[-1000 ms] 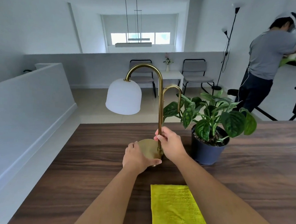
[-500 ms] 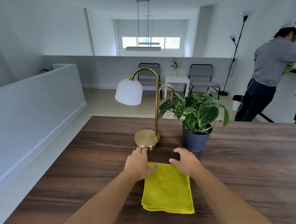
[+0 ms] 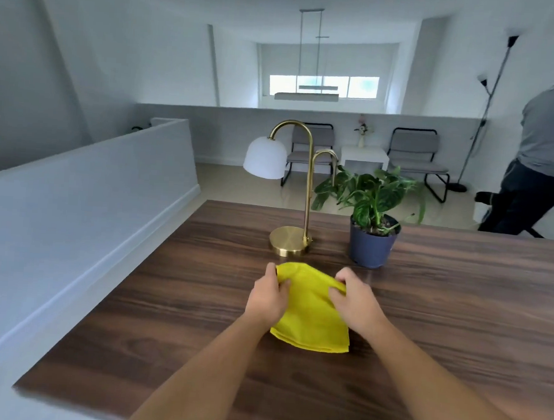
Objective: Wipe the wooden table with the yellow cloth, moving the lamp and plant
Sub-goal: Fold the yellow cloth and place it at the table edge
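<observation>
Dark, wood-grained and broad, the wooden table fills the lower view, with a pale room of grey chairs and a second person at the far right behind it. Taking the brass gooseneck lamp with the white dome shade as the landmark: its round base stands on the table toward the far edge, the leafy green plant in a dark blue pot stands just to its right and apart from it, and the folded yellow cloth lies just in front of it, nearer the person.

Both hands are on the cloth. The left hand pinches the far left corner with its fingers curled closed on the fabric; the right hand does likewise at the far right corner, fingers bent narrow around the fold. The far edge is bunched and lifted between them, while the near edge rests flat.

The step in hand looks to be gathering or unfolding the cloth for wiping. To do it well, the person would want a flat pad under one palm (a loose bundle skips over the grain), then long strokes along the boards. The lamp and plant stand close ahead, so a stroke toward them could knock the tall, top-heavy lamp.
</observation>
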Motion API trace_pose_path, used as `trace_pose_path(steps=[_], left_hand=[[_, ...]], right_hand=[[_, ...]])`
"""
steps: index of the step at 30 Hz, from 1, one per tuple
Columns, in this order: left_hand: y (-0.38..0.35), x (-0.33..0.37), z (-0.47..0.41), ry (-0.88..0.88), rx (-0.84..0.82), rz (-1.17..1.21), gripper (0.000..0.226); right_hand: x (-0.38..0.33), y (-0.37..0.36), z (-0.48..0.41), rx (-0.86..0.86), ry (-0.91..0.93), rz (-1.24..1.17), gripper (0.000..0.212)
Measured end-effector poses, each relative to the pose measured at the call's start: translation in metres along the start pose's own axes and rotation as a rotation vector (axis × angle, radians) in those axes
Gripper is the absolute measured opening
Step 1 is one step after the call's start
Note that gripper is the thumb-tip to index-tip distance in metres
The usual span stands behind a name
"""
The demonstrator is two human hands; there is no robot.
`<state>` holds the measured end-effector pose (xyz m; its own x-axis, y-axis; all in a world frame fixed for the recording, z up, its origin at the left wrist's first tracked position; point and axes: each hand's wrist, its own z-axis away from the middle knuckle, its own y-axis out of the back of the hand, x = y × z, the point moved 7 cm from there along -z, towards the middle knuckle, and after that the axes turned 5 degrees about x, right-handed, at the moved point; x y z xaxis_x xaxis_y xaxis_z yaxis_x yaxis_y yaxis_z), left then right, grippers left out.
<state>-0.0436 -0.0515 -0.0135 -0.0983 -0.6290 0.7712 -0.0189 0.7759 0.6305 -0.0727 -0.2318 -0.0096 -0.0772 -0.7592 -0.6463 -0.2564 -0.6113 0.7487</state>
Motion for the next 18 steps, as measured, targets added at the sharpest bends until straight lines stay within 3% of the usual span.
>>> trace_pose_path(steps=[5,10,18], left_hand=[[0.085,-0.009,0.021,0.037,0.248,0.069,0.024],[0.181,-0.048,0.056,0.115,0.413,-0.120,0.034],[0.258,-0.143,0.101,0.380,0.414,-0.374,0.040]], right_hand=[[-0.081,0.004,0.009,0.022,0.202,-0.162,0.010],[-0.156,-0.055,0.036,-0.194,0.198,-0.423,0.009],[-0.222,-0.161,0.087,-0.556,0.074,-0.580,0.025]])
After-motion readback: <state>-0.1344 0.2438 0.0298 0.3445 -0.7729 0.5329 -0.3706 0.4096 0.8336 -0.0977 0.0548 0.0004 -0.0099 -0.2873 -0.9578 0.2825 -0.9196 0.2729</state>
